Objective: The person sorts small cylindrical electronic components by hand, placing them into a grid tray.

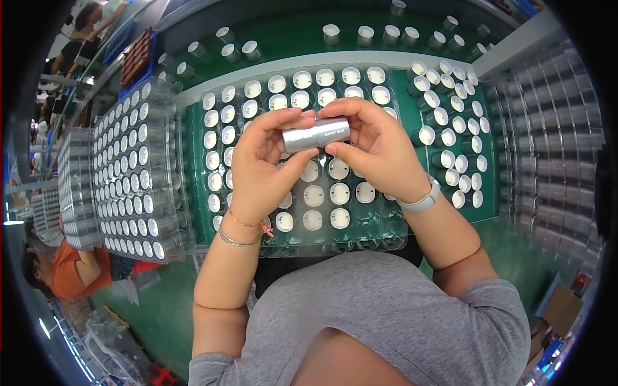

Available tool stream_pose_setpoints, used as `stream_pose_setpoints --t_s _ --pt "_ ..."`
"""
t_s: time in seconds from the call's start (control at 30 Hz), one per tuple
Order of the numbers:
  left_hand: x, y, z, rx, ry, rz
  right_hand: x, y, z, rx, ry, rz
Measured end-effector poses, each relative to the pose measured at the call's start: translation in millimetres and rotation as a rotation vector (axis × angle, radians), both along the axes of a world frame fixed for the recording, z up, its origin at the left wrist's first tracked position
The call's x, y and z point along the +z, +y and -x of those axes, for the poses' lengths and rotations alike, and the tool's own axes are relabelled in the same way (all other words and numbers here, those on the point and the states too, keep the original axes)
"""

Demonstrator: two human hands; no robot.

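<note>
Above the tray, my left hand (pixel 260 157) is closed around a silver cylinder (pixel 299 138) lying sideways. My right hand (pixel 386 151) grips a second silver cylinder (pixel 334 131), its thumb below and fingers above. The two cylinders meet end to end, with a thin seam between them; I cannot tell whether they are joined. Beneath both hands lies a clear plastic tray (pixel 389 224) filled with rows of silver cups with white round tops (pixel 313 195). Some pockets at its near right hold no cup.
Loose white-topped cups (pixel 448 137) stand on the green table (pixel 487 204) at the right. More cups (pixel 365 35) are on a green strip behind. Stacked filled trays (pixel 132 186) rise at the left, clear trays (pixel 537 154) at the right. A person in orange (pixel 74 270) is at the far left.
</note>
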State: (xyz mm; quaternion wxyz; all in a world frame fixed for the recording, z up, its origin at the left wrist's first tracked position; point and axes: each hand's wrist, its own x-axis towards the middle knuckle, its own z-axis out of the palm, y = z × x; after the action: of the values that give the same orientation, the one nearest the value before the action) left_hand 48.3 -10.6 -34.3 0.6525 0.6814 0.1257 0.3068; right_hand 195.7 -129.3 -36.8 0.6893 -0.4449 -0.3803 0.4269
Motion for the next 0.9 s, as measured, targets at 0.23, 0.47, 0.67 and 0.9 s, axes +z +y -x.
stream_pose_setpoints --t_s 0.23,0.47,0.67,0.9 --pt "3.6 -2.4 -2.8 0.005 -0.014 -0.06 -0.6 -1.0 0.3 0.002 -0.018 -0.012" --pt "7.8 7.5 3.7 0.114 0.041 0.187 2.3 -2.0 -1.0 -0.065 -0.1 0.167" --pt "3.7 8.3 3.8 0.045 0.006 0.108 7.3 -1.4 -0.4 0.011 0.078 0.087" --pt "2.5 2.4 -1.5 0.007 0.021 -0.067 5.3 -2.0 -3.8 -0.065 -0.103 0.126"
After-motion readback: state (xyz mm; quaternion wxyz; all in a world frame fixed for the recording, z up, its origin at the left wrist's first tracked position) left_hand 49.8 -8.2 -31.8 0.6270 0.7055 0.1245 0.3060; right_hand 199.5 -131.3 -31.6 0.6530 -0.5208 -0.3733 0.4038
